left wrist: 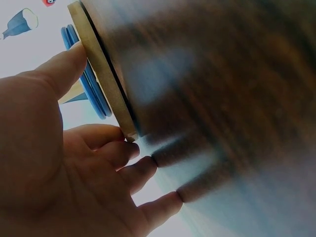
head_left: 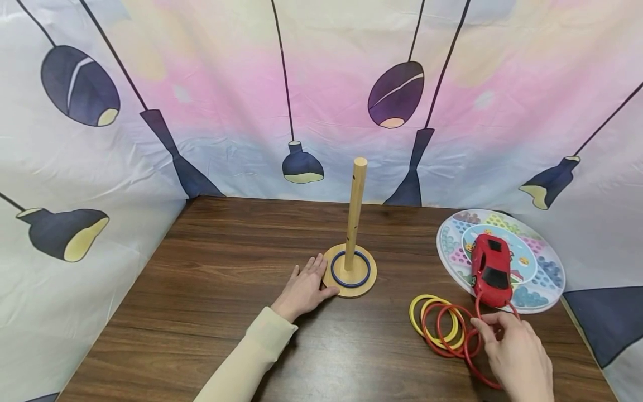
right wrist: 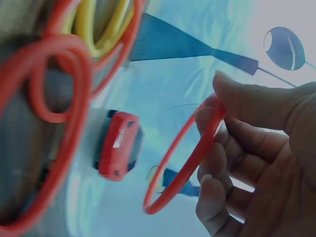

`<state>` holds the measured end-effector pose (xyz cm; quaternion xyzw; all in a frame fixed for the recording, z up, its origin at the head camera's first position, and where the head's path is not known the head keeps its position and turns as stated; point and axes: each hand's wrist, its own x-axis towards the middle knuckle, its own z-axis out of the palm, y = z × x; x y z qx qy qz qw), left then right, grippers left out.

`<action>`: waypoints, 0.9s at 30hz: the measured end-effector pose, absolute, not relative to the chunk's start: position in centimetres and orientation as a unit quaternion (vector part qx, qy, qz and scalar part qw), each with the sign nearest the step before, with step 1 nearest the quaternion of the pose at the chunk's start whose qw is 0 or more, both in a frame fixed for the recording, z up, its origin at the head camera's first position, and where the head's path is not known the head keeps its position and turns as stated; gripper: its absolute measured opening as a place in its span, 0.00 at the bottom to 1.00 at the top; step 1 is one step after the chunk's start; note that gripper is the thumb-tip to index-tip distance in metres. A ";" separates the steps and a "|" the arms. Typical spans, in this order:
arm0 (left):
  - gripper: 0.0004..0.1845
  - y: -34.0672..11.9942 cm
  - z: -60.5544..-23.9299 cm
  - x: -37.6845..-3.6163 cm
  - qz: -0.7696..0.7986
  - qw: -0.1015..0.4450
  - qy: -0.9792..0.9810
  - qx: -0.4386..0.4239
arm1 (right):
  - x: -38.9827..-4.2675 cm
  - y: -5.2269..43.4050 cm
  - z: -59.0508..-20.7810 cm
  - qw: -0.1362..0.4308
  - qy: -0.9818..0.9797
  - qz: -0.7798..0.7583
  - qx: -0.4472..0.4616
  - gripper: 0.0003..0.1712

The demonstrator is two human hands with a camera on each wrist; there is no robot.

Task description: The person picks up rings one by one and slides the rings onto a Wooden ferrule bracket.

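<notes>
My left hand (head_left: 301, 290) rests at the left edge of a round wooden base (head_left: 373, 279), its thumb against the rim and its fingers stretched along the side. From that base rises an upright wooden peg (head_left: 354, 218). Blue rings (left wrist: 94, 94), two stacked in the left wrist view, lie around the peg's foot. With thumb and fingertips, my right hand (head_left: 519, 352) pinches a red ring (right wrist: 185, 168), held up over the table's right side. Beside this hand, loose red rings (right wrist: 81, 89) overlap yellow rings (head_left: 412, 312) on the table.
Behind the right hand, a red toy car (head_left: 492, 268) sits on a round patterned board (head_left: 547, 273). The brown wooden table (head_left: 241, 240) ends at a printed cloth (head_left: 236, 123) hanging along the back and sides.
</notes>
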<state>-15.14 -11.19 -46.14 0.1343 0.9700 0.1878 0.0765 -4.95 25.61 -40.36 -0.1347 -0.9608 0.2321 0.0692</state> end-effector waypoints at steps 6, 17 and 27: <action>0.46 -11.2 -46.1 -15.2 0.186 0.079 0.970 0.133 | -5.7 24.9 -39.4 0.167 -0.957 0.227 -0.073 0.12; 0.45 -11.0 -45.9 -15.0 0.183 0.080 0.971 0.133 | -7.9 23.2 -35.7 0.357 -0.885 0.291 0.073 0.09; 0.45 -11.1 -46.0 -15.1 0.182 0.078 0.971 0.130 | -10.2 21.2 -31.9 0.417 -0.814 0.383 0.130 0.09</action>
